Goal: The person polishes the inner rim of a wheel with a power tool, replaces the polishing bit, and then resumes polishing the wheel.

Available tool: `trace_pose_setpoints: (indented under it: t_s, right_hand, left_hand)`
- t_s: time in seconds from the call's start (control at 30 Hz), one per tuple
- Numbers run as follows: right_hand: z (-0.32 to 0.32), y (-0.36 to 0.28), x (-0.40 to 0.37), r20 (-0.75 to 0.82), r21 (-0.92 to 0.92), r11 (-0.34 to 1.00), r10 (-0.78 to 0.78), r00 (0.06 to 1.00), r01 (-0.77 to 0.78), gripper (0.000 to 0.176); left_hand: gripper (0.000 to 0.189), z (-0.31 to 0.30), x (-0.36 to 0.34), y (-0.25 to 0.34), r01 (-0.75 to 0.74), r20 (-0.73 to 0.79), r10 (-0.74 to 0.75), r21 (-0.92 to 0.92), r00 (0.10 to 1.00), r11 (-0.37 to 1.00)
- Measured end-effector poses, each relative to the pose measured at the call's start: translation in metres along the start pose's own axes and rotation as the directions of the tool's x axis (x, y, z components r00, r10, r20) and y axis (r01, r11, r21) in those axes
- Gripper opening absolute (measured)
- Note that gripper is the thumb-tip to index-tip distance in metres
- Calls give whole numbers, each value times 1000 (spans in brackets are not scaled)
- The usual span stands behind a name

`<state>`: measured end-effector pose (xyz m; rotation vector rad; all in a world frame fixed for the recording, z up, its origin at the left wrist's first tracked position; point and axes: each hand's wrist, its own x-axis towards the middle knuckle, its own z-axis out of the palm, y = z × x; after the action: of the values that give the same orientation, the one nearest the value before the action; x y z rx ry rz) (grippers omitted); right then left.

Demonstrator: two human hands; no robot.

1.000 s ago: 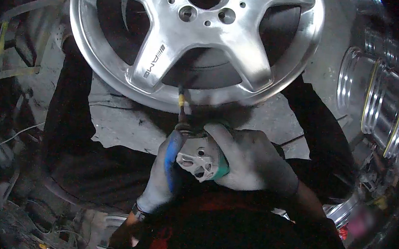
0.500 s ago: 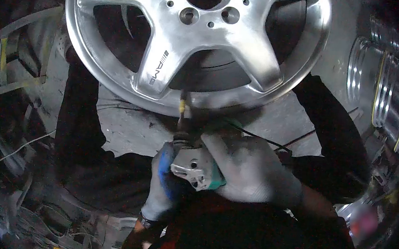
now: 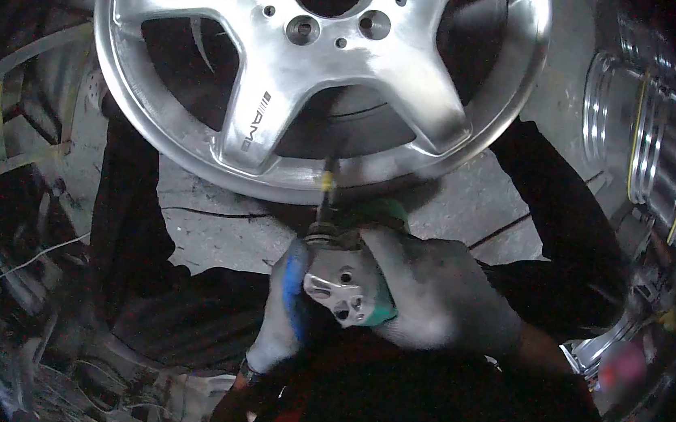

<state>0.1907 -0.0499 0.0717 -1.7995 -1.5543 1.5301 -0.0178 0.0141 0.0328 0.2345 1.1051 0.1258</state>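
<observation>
My left hand [image 3: 277, 315], in a grey glove with a blue patch, is wrapped around the left side of an angle grinder [image 3: 351, 287]. The grinder has a bare metal head and a green body. Closed over its right side is my right hand [image 3: 436, 290], also in a grey glove, which hides much of the body. A thin shaft [image 3: 325, 198] with a yellow band sticks out forward from the head. Its blurred tip overlaps the lower lip of a silver alloy wheel [image 3: 258, 114] between two spokes. Black AMG lettering marks the left lower spoke.
My legs in dark trousers [image 3: 569, 217] lie on both sides of the wheel. Shiny wheel barrels [image 3: 662, 144] stand at the right. Another spoked wheel [image 3: 24, 128] is at the left. A dark cable [image 3: 507, 230] runs along the grey floor [image 3: 210, 231].
Both hands and the grinder have shifted right along the wheel's lower lip, carrying the shaft tip with them. The wheel sits slightly further left and up in view.
</observation>
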Motion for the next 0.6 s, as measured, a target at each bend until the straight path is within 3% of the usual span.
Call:
trace_pose_setpoints:
  t_s: [0.03,0.17,0.23,0.27,0.33,0.37,0.47,0.53,0.6]
  right_hand:
    - [-2,-2,-1,30,35,997,73,997,-74,80]
    - [5,-5,7,-5,58,998,20,1000,-19,80]
    - [17,-11,14,-121,-126,980,-172,978,157,79]
    - [21,-16,14,-126,-126,979,-176,976,161,79]
    - [29,-29,11,-50,-246,953,-197,979,179,76]
    - [30,-35,15,-52,-170,967,-201,978,190,75]
    - [38,-46,22,-30,-116,973,-206,978,202,70]
    - [40,-48,26,-33,-132,965,-233,972,227,67]
    - [40,-52,30,5,-222,956,-196,981,192,67]
  left_hand:
    - [60,12,-2,8,-19,-16,20,86,1000,996]
    - [61,-7,-7,0,-80,-19,82,72,996,994]
    - [62,-6,-20,7,-84,-219,73,-42,973,996]
    - [62,-8,-27,10,-88,-220,78,-37,972,995]
    - [55,-19,-44,16,-223,-244,279,233,929,947]
    - [51,-28,-50,17,-320,-154,399,375,904,870]
    - [50,-50,-57,12,-324,-209,497,540,842,777]
    - [51,-50,-57,12,-353,-219,487,453,846,818]
    - [31,-48,-49,11,-433,-234,659,592,715,680]
